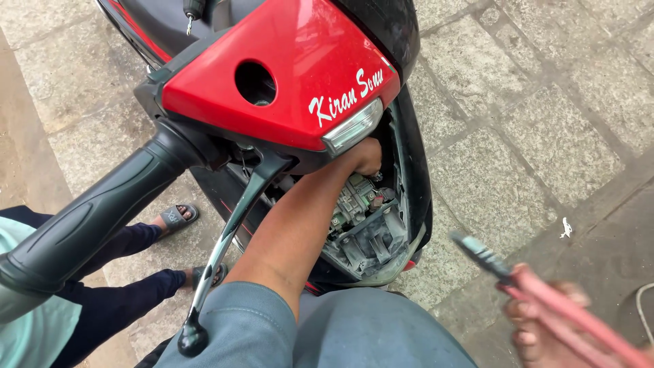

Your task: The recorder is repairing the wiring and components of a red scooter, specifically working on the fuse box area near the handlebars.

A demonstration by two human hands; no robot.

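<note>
Grey paving stones [545,136] make up the ground, and on them a red and black scooter [286,88] is seen from above with its front cover off, so that the wiring and grey metal parts [364,228] behind the headlamp housing are laid bare. That much of the work is judged to be done; nothing is seen refitted, and the cavity is open. The left hand [364,158] is pushed up into this cavity just under the clear turn-signal lens [353,126], its fingers hidden by the red panel, so whether anything is grasped cannot be told. The right hand [552,324], blurred and well apart from the opening at the lower right, is closed around the red handles of a pair of pliers [518,279], whose dark nose points toward the exposed parts. Between the camera and the left forearm, the black handlebar grip [88,218] and the silver brake lever [225,252] cross the view and crowd the approach to the cavity. Beyond the grip, another person's legs in dark trousers and sandalled feet [178,217] stand beside the scooter. A key [193,10] hangs in the ignition at the top edge.
</note>
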